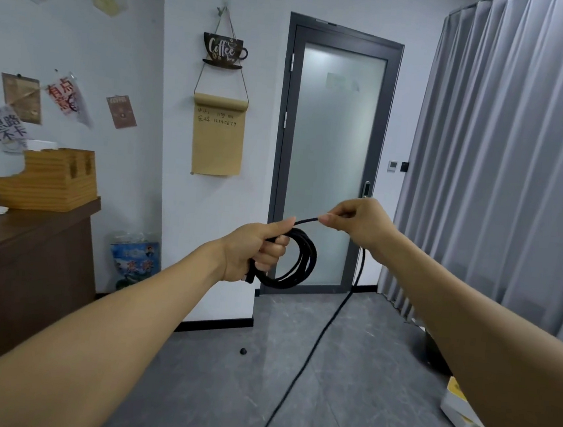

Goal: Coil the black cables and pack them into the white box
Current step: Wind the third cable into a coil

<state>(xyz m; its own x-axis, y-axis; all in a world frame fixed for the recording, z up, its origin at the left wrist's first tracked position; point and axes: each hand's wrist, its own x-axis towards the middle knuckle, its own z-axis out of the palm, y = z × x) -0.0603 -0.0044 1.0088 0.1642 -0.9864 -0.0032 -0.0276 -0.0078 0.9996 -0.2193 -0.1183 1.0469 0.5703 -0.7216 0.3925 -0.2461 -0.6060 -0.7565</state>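
Observation:
My left hand point(256, 250) grips a coil of black cable point(297, 263) of several loops, held up at chest height in front of the glass door. A short stretch of the same cable runs from that hand to my right hand point(351, 225), which pinches it between thumb and fingers. From the right hand the loose cable point(321, 334) hangs down and trails across the grey floor toward the bottom of the view. A white box point(460, 411) with a yellow part lies on the floor at the right, partly hidden by my right forearm.
A brown counter point(25, 257) with a wooden organiser point(49, 180) and white dishes stands at the left. A frosted glass door point(329, 163) is straight ahead, grey curtains point(518, 167) hang at the right. A small black object point(243, 350) lies on the floor.

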